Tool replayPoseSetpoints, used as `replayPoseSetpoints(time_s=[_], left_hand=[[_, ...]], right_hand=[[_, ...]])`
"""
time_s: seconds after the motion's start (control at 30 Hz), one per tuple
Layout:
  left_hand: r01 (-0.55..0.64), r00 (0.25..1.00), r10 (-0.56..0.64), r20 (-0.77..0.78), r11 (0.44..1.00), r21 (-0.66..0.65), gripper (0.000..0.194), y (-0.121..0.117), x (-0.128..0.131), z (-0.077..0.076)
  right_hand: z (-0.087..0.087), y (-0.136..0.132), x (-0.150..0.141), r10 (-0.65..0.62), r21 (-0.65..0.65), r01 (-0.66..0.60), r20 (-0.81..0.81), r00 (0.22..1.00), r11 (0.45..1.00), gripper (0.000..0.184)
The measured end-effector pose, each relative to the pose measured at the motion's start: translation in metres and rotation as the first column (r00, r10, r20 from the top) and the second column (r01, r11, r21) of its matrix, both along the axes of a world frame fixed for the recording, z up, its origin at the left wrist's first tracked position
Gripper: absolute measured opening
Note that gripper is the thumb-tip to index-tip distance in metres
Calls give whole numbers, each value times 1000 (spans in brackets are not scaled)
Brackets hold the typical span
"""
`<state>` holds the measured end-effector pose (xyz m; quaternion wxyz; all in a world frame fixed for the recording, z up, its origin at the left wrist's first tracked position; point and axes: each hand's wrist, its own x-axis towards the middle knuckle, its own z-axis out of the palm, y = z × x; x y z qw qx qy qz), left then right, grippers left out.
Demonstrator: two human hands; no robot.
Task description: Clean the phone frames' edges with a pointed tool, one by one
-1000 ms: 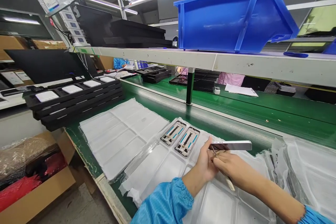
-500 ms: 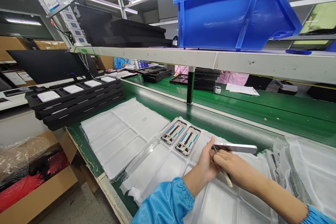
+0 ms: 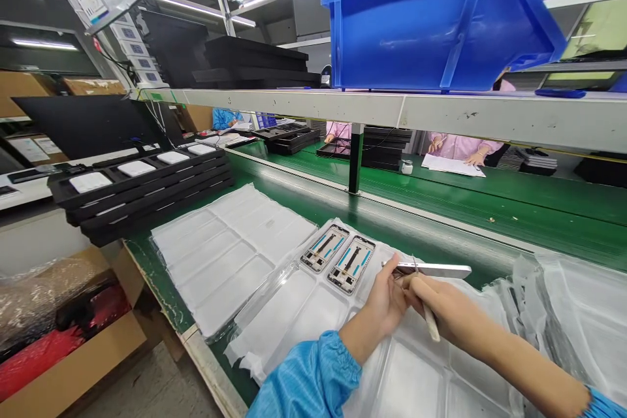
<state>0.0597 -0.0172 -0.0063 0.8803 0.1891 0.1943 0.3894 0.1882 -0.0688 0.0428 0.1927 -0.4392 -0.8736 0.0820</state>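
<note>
My left hand (image 3: 383, 304) is closed on the near end of a silver-edged phone (image 3: 445, 270), which is tilted nearly edge-on to me. In my right hand (image 3: 443, 304) is a slim tool (image 3: 432, 325) with a pale handle end and a thin pointed tip; its exact kind does not show. The tip rises beside the phone's edge, close to my left fingers. Below both hands lies a clear plastic tray (image 3: 313, 304) with compartments. Two phone frames with blue strips, one on the left (image 3: 325, 248) and one on the right (image 3: 351, 266), rest at its far side.
Another white-covered tray (image 3: 230, 241) lies left, and stacked plastic trays (image 3: 582, 313) stand right. Black foam trays (image 3: 147, 189) with white pieces are at the far left. A shelf (image 3: 294, 100) with a blue bin (image 3: 416, 26) crosses above. Co-workers in pink sit opposite.
The tool has turned more upright, its tip now showing above the phone's edge. The phone has shifted slightly left and levelled. Across the bench, a co-worker's hands have come into view on papers.
</note>
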Motion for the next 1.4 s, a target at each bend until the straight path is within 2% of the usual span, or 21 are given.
replayPoseSetpoints(time_s=[0.17, 0.4, 0.6, 0.77, 1.0, 1.2, 1.4], left_hand=[[-93, 993, 96, -76, 995, 41, 43, 5, -1, -5], [-88, 990, 87, -111, 996, -7, 41, 5, -5, -2], [-96, 991, 92, -99, 995, -36, 38, 6, -4, -2], [-132, 987, 128, -96, 991, -37, 44, 6, -1, -7], [-161, 978, 166, -129, 986, 49, 54, 2, 1, -8], [-169, 972, 175, -157, 984, 50, 60, -1, 2, -7], [-144, 979, 149, -136, 988, 48, 62, -3, 3, -5]], right_hand=[[-2, 3, 3, 20, 17, -18, -132, 991, 1000, 24], [2, 1, 4, -15, -40, 10, -123, 992, 999, 21], [4, -1, 4, -45, -36, 42, -84, 995, 998, 27], [-2, 1, 6, -77, 50, 83, -120, 990, 995, 22], [-5, 5, 10, -124, 142, 155, -204, 971, 978, 17], [-10, 8, 14, -154, 162, 175, -135, 979, 971, 14], [-5, 10, 11, -138, 269, 157, -88, 987, 950, 23]])
